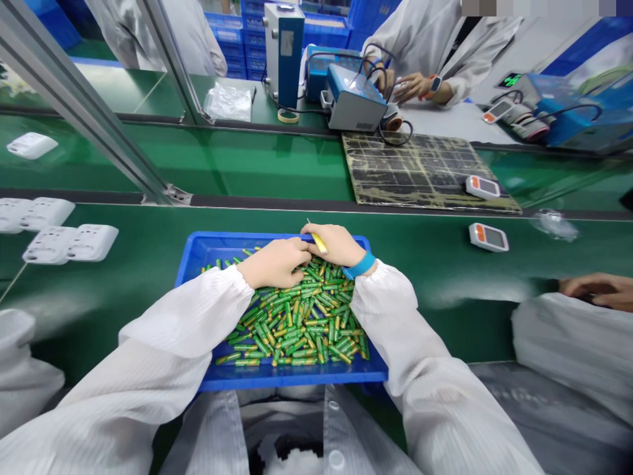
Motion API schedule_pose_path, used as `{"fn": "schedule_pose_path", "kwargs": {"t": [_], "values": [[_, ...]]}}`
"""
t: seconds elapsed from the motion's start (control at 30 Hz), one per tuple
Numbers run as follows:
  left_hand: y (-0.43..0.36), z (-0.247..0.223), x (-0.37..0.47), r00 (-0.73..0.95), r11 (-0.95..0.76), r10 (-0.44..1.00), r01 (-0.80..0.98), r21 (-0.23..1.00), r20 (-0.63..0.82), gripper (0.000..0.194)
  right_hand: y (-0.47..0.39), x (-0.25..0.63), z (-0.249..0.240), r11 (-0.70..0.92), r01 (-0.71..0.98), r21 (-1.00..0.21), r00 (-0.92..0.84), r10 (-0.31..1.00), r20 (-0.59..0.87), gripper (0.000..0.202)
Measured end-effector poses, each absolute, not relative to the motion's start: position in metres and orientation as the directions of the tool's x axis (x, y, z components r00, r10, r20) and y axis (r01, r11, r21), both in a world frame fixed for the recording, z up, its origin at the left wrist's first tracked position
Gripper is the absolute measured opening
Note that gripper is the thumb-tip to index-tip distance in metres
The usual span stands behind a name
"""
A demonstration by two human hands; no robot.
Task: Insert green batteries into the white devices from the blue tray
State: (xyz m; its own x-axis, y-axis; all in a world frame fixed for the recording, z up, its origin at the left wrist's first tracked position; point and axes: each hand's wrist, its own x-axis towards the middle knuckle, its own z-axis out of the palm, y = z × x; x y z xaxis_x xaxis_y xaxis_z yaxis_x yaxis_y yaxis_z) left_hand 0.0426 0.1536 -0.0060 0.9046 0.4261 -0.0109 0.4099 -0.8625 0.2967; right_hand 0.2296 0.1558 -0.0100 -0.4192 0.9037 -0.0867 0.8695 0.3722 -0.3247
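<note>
A shallow blue tray (291,379) sits in front of me, filled with many small green-and-gold cylindrical batteries (297,323). Over the tray's far side my left hand (277,262) is closed, fingertips curled inward next to my right hand; what they pinch, if anything, is hidden. My right hand (339,245), with a blue band on its wrist, is closed around a yellow tool (319,243) with a thin tip pointing away from me. Both hands meet above the far part of the battery pile.
White square socket-like units (91,242) lie at the left. An orange-and-white handheld device (488,237) is at the right, another on a dark scratched mat (410,168). A metal post (93,99) rises at left. Co-workers' sleeves (568,349) flank me; blue machines (356,99) stand opposite.
</note>
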Motion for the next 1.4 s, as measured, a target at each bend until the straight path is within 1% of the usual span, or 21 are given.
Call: {"fn": "schedule_pose_path", "kwargs": {"t": [0.1, 0.2, 0.4, 0.47, 0.6, 0.77, 0.93, 1.03, 1.1, 1.17, 1.23, 1.3, 1.4], "values": [[0.151, -0.012, 0.045, 0.920, -0.904, 0.390, 0.379, 0.198, 0.018, 0.021, 0.158, 0.230, -0.010, 0.377, 0.867, -0.327, -0.424, 0.902, -0.084, 0.031], [0.146, -0.013, 0.048, 0.926, -0.915, 0.378, 0.373, 0.156, 0.000, 0.026, 0.160, 0.231, -0.010, 0.379, 0.865, -0.330, -0.426, 0.901, -0.081, 0.031], [0.123, -0.025, 0.051, 0.885, -0.882, 0.466, 0.461, 0.096, 0.028, 0.051, 0.167, 0.230, -0.012, 0.350, 0.873, -0.340, -0.392, 0.918, -0.061, 0.033], [0.116, -0.033, 0.053, 0.870, -0.870, 0.491, 0.489, 0.059, 0.037, 0.055, 0.169, 0.228, -0.014, 0.336, 0.883, -0.328, -0.368, 0.929, -0.038, 0.036], [0.107, -0.042, 0.057, 0.855, -0.856, 0.516, 0.517, 0.001, 0.048, 0.056, 0.169, 0.224, -0.017, 0.308, 0.905, -0.294, -0.326, 0.945, -0.014, 0.039], [0.101, -0.036, 0.056, 0.831, -0.829, 0.557, 0.556, -0.052, 0.009, 0.053, 0.168, 0.222, -0.018, 0.285, 0.919, -0.272, -0.295, 0.956, 0.007, 0.041], [0.089, -0.028, 0.047, 0.816, -0.817, 0.576, 0.574, -0.058, -0.039, 0.051, 0.166, 0.220, -0.018, 0.260, 0.931, -0.258, -0.268, 0.963, 0.005, 0.043], [0.076, -0.021, 0.035, 0.782, -0.782, 0.623, 0.620, -0.066, -0.030, 0.052, 0.163, 0.217, -0.016, 0.259, 0.936, -0.238, -0.265, 0.964, 0.004, 0.043], [0.062, -0.014, 0.021, 0.759, -0.757, 0.650, 0.652, -0.042, 0.044, 0.053, 0.162, 0.216, -0.014, 0.265, 0.937, -0.227, -0.270, 0.963, 0.011, 0.044], [0.045, -0.009, 0.004, 0.761, -0.783, 0.619, 0.615, 0.090, 0.194, 0.057, 0.161, 0.215, -0.014, 0.265, 0.939, -0.221, -0.268, 0.963, 0.019, 0.045], [0.031, -0.004, -0.016, 0.761, -0.833, 0.553, 0.498, 0.239, 0.340, 0.062, 0.161, 0.215, -0.015, 0.262, 0.940, -0.219, -0.262, 0.965, 0.026, 0.045], [0.024, 0.002, -0.037, 0.759, -0.861, 0.503, 0.395, 0.321, 0.414, 0.053, 0.162, 0.215, -0.018, 0.253, 0.942, -0.220, -0.253, 0.967, 0.027, 0.045], [0.033, 0.021, -0.072, 0.727, -0.857, 0.505, 0.360, 0.368, 0.465, 0.031, 0.163, 0.214, -0.021, 0.239, 0.945, -0.224, -0.239, 0.971, 0.027, 0.043]]}}
